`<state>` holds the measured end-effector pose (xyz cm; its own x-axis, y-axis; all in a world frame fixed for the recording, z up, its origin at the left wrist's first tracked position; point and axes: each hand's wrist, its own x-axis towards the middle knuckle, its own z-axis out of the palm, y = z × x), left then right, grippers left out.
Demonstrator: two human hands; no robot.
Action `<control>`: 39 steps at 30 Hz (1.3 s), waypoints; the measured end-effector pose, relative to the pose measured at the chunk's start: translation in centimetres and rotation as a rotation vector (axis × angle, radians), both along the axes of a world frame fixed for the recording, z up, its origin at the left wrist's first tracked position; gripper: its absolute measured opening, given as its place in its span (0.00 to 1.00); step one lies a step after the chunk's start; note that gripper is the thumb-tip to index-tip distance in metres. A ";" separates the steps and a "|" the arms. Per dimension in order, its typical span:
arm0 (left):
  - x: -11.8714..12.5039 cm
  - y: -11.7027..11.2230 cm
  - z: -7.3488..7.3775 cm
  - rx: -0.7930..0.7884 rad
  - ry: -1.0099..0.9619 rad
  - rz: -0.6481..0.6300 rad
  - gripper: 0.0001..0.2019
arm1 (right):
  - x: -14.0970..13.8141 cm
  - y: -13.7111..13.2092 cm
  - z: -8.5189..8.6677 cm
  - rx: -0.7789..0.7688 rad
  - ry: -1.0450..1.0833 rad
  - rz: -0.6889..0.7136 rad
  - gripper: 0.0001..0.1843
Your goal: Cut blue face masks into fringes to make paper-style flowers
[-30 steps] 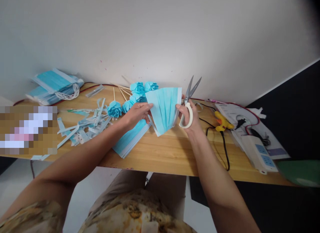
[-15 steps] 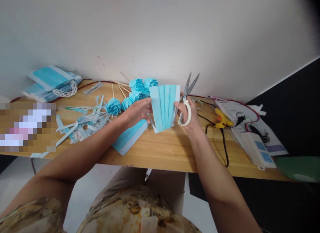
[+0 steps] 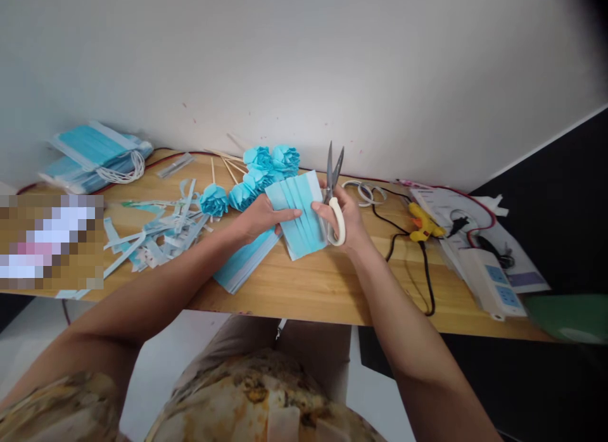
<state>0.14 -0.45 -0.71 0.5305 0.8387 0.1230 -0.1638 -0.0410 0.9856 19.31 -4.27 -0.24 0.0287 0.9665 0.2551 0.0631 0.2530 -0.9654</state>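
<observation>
Closest in you get a patterned shirt (image 3: 256, 397) and brownish trousers (image 3: 308, 340), both cut off at the bottom. Over on the right some green thing (image 3: 565, 318) pokes in, blurry, no clue what it is. A stack of blue sheets (image 3: 244, 265) lies on the wooden table (image 3: 304, 296), its far end tucked out of sight behind the left hand (image 3: 266, 217). That hand is closed in a pinch on a pleated blue sheet (image 3: 297, 236) held up above the table, thumb on the front, fingers hidden behind. The right hand (image 3: 349, 220) pinches the sheet's other side and also has the scissors (image 3: 337, 223), blades slightly apart and pointing away; can't tell how its fingers sit in the handle. Left of that, a tangle of cut strips (image 3: 161, 239), and beside it a pixelated patch (image 3: 50, 242) covers whatever's there. On the right, a yellow glue gun (image 3: 422, 225). Behind the hands, blue flowers (image 3: 259, 176), partly overlapping, so hard to count. Far left, piled masks (image 3: 95, 147).
</observation>
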 end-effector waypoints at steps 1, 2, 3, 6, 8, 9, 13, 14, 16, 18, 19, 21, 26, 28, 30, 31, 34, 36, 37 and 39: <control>0.0 0.0 -0.1 -0.005 -0.005 0.021 0.16 | -0.1 0.0 0.1 0.000 -0.004 0.005 0.31; 0.0 0.1 -0.1 -0.013 -0.012 0.041 0.16 | -0.1 0.0 0.1 0.000 -0.004 0.009 0.31; 0.0 0.1 0.0 -0.022 -0.026 0.058 0.16 | -0.1 0.0 0.1 -0.005 -0.001 0.012 0.30; -0.1 0.4 0.2 -0.047 -0.097 0.116 0.16 | 0.2 0.2 0.2 -0.037 0.006 0.018 0.29; -0.3 0.6 0.2 -0.073 -0.122 0.148 0.16 | 0.3 0.2 0.3 -0.056 0.010 0.014 0.29; -0.4 0.6 0.2 -0.083 -0.124 0.154 0.15 | 0.4 0.3 0.3 -0.061 0.005 0.017 0.30; -0.6 0.7 0.0 -0.097 -0.087 0.139 0.15 | 0.4 0.3 0.0 -0.055 -0.016 0.035 0.29; -0.5 0.6 0.0 -0.091 -0.068 0.138 0.16 | 0.3 0.3 -0.1 -0.057 -0.009 0.041 0.28; -0.4 0.4 -0.1 -0.065 -0.021 0.133 0.17 | 0.3 0.4 -0.3 -0.063 0.017 0.053 0.28; -0.2 0.2 -0.1 -0.030 0.038 0.113 0.19 | 0.2 0.4 -0.5 -0.060 0.036 0.052 0.27; -0.2 0.1 0.0 -0.014 0.067 0.099 0.19 | 0.2 0.4 -0.5 -0.058 0.038 0.048 0.26; -0.1 -0.1 0.2 0.010 0.110 0.081 0.22 | 0.2 0.3 -0.5 -0.056 0.035 0.038 0.25; -0.5 0.2 0.5 0.025 0.097 0.128 0.25 | 0.2 0.1 -0.2 -0.055 0.048 -0.026 0.23; -0.7 0.6 0.3 0.004 0.081 0.152 0.24 | 0.4 0.3 -0.3 -0.069 0.065 -0.070 0.22; -0.8 0.9 0.1 -0.041 0.054 0.174 0.23 | 0.7 0.6 -0.6 -0.078 0.107 -0.101 0.22; -0.8 1.0 0.0 -0.072 0.029 0.182 0.23 | 0.9 0.7 -0.7 -0.077 0.133 -0.114 0.22; -0.7 1.2 -0.2 -0.160 -0.059 0.172 0.21 | 1.2 1.0 -1.0 -0.072 0.205 -0.136 0.22; -0.6 1.2 -0.2 -0.194 -0.101 0.156 0.20 | 1.3 1.0 -1.0 -0.078 0.244 -0.131 0.22; -0.6 1.3 -0.2 -0.204 -0.112 0.152 0.19 | 1.3 1.0 -1.0 -0.083 0.255 -0.123 0.22; -0.6 1.2 -0.2 -0.212 -0.122 0.154 0.19 | 1.3 1.0 -1.0 -0.091 0.260 -0.106 0.23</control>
<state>-0.44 0.80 -0.88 0.3866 0.9222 -0.0087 -0.2898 0.1305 0.9482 20.64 -3.28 -1.24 0.1836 0.9732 0.1386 -0.1682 0.1700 -0.9710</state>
